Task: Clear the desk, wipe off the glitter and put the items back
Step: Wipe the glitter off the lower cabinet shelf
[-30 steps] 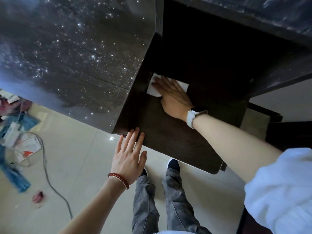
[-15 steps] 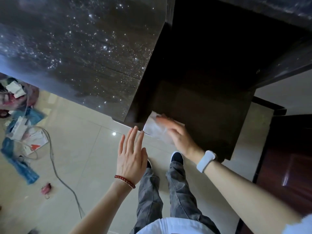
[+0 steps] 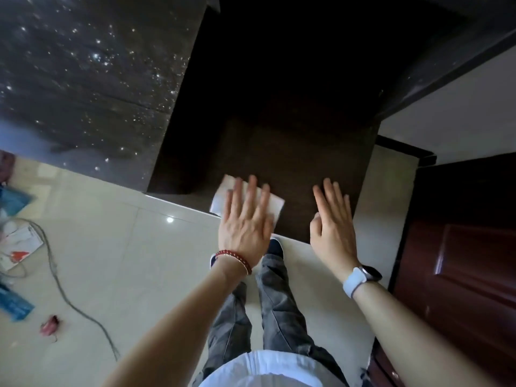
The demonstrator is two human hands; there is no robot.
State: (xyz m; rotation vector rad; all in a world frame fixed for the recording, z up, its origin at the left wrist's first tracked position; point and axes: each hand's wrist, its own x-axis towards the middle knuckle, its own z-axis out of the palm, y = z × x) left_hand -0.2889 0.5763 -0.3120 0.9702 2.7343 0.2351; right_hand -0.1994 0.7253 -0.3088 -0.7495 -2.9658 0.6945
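The dark desk top (image 3: 97, 79) at the upper left is speckled with glitter. Beside it sits a lower dark wooden shelf (image 3: 293, 152). A white wipe (image 3: 276, 205) lies at the shelf's front edge, partly overhanging it. My left hand (image 3: 245, 219), wearing a red bead bracelet, presses flat on the wipe with straight fingers. My right hand (image 3: 332, 219), with a white watch on its wrist, lies flat with straight fingers at the shelf's front right corner, apart from the wipe and holding nothing.
On the tiled floor at the left lie a grey cable (image 3: 64, 289), blue packets (image 3: 14, 303), papers (image 3: 19, 247) and a small red item (image 3: 49, 326). A red-brown door (image 3: 460, 261) stands at the right. My feet are below the shelf edge.
The wipe slid from the back of the shelf to its front edge. My right hand left the wipe and moved right; my left hand moved onto the wipe.
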